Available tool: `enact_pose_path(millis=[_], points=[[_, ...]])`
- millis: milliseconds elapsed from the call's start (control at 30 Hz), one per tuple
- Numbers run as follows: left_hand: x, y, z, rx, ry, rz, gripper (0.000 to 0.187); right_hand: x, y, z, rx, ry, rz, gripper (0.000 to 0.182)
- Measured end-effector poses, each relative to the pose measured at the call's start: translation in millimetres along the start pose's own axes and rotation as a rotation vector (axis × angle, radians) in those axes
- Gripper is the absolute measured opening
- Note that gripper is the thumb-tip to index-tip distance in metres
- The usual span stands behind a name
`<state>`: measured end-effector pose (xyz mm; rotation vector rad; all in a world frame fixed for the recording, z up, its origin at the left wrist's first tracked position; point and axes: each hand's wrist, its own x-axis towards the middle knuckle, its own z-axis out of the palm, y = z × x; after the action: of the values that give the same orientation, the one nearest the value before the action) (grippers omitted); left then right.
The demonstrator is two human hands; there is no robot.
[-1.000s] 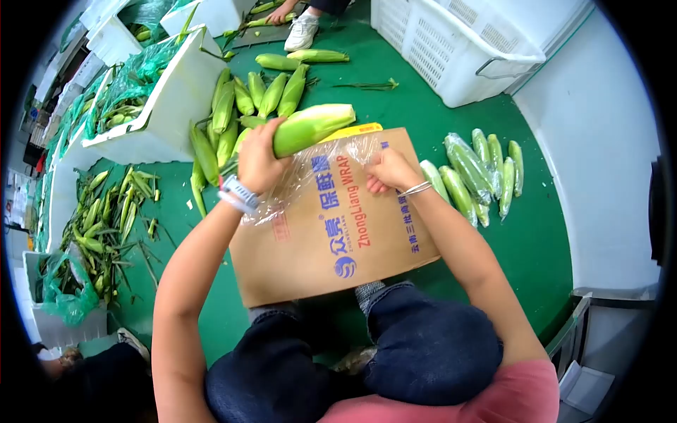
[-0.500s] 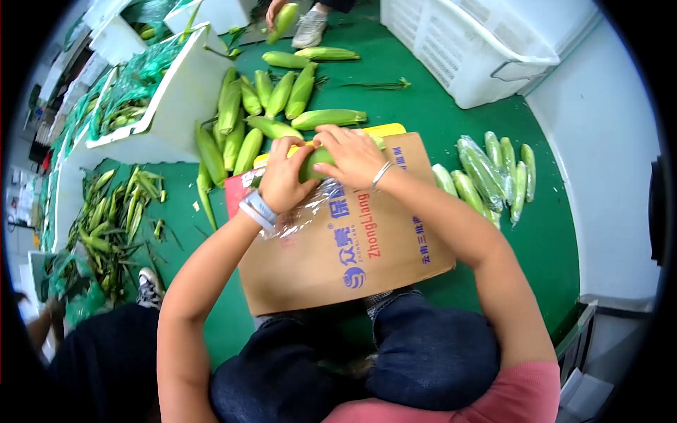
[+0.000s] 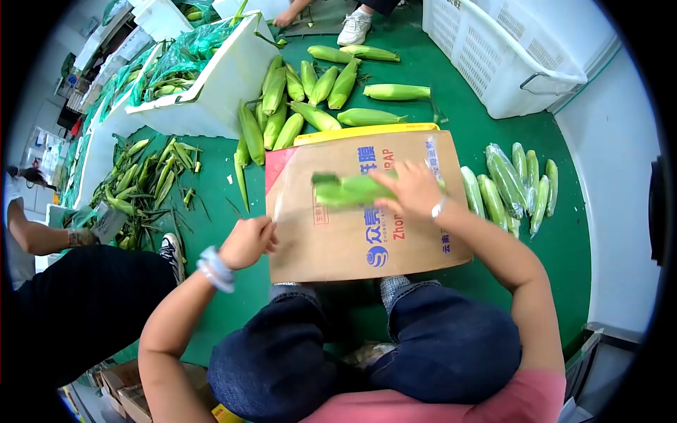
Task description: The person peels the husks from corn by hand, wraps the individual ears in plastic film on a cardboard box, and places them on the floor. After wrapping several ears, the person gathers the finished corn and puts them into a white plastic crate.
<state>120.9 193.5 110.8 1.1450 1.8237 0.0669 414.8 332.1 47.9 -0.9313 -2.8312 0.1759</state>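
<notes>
My right hand (image 3: pixel 409 189) grips a green ear of corn (image 3: pixel 352 190), blurred by motion, above a brown cardboard box (image 3: pixel 324 247) with blue and red print. The ear lies crosswise, its darker end pointing left. Just off the box's left side, my left hand (image 3: pixel 248 242) is closed in a pinch. A faint clear plastic film (image 3: pixel 293 213) seems to run from its fingers toward the corn. Beyond the box lie several ears of corn (image 3: pixel 323 86) in green husks. To the right, several wrapped ears (image 3: pixel 504 180) lie side by side on the green floor.
White foam boxes (image 3: pixel 218 88) with green netting stand at the left, near a heap of stripped husks (image 3: pixel 144 176). A white plastic crate (image 3: pixel 486 70) is at the back right. One person's leg (image 3: pixel 92 296) is at the left; another person's hand (image 3: pixel 285 17) shows at the top.
Both hands were together on the corn at the box's far side. Now they are apart: the left has moved down and left, the right carries the corn nearer. Another ear lies at the back.
</notes>
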Motion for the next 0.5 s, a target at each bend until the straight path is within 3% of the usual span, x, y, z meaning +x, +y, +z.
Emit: enact_pose_path(millis=[33, 100, 167, 233, 267, 333, 367, 433, 500], points=[[-12, 3, 1, -0.003, -0.007, -0.001, 0.022, -18, -13, 0, 0.066, 0.025, -0.032, 0.048], [-24, 8, 9, -0.636, -0.301, 0.452, 0.030, -59, -60, -15, 0.122, -0.141, -0.122, 0.049], [-16, 32, 42, -0.564, -0.475, 0.484, 0.030, -60, -72, -17, 0.247, -0.213, -0.086, 0.047], [20, 28, 85, -0.257, -0.372, 0.710, 0.029, -50, -71, -12, 0.371, -0.279, -0.054, 0.044], [35, 32, 96, -0.259, -0.378, 0.710, 0.029, -34, -59, -4, 0.295, -0.222, -0.043, 0.044], [60, 47, 102, 0.163, 0.138, 0.819, 0.033, -2, -36, 18, 0.144, -0.084, 0.012, 0.042], [56, 65, 96, 0.167, 0.139, 0.817, 0.033, 17, -27, 30, 0.067, 0.002, 0.054, 0.041], [41, 109, 79, 0.698, 0.406, 0.782, 0.050, 58, -14, 35, -0.087, 0.040, 0.169, 0.039], [37, 116, 99, 0.659, 0.491, 0.846, 0.072, 93, 0, 34, -0.126, 0.114, 0.202, 0.039]])
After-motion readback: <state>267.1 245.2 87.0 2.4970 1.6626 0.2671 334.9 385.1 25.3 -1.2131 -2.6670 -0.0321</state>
